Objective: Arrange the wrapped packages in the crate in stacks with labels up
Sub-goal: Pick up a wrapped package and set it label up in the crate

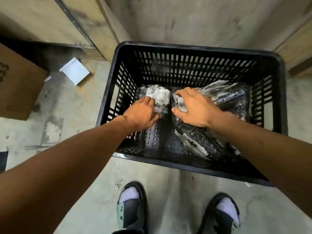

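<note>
A black slotted plastic crate [199, 51] stands on the concrete floor in front of my feet. Inside lie several black packages wrapped in clear film. One package with a white label up [158, 97] lies flat at the crate's far left. My left hand [141, 114] rests on its near edge, fingertips on the label. My right hand [194, 108] grips the left end of a tilted package [199, 137] in the middle. Another wrapped package [228, 95] leans at the far right behind my right hand.
A cardboard box [18, 83] sits on the floor at the left, with a white folded card [75, 70] beside it. Wooden panels [70, 22] rise behind the crate and at the right. My two sandalled feet [177, 211] stand just before the crate.
</note>
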